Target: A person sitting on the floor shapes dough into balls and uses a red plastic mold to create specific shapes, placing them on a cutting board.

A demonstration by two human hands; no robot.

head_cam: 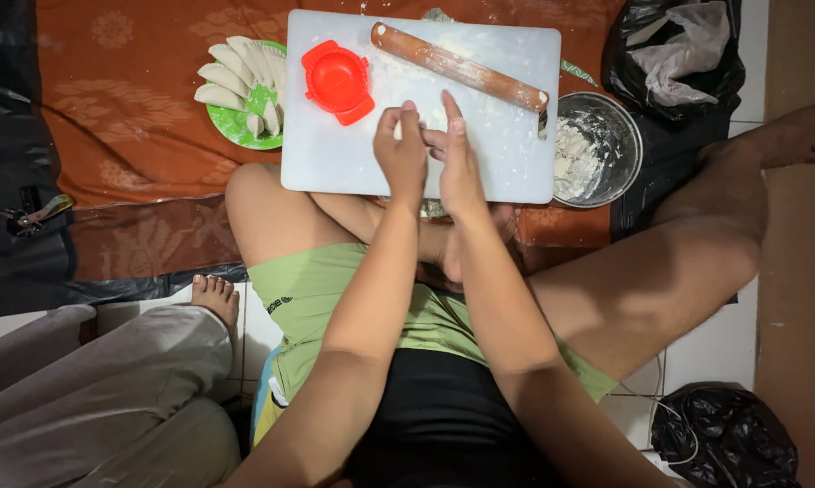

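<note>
**Hands joined over the floured board**

The left hand (pixel 401 154) and right hand (pixel 459 163) are pressed side by side above the near half of the white cutting board (pixel 335 154). The fingers of both are drawn together and point away from the body; whether anything is pinched between them cannot be told (no dough shows there).

The board is dusted with flour. On it, up and left of the hands, lies a red dumpling press (pixel 338 81), folded open. A wooden rolling pin (pixel 459 67) rests aslant across the far right corner.

Just beside the board's right edge stands a metal bowl (pixel 617 136) holding dough. Left of the board, a green plate (pixel 229 122) carries shaped dumplings (pixel 236 68). All sits on an orange patterned cloth (pixel 127 117). A second person's grey-trousered legs (pixel 109 380) occupy the lower left.
</note>
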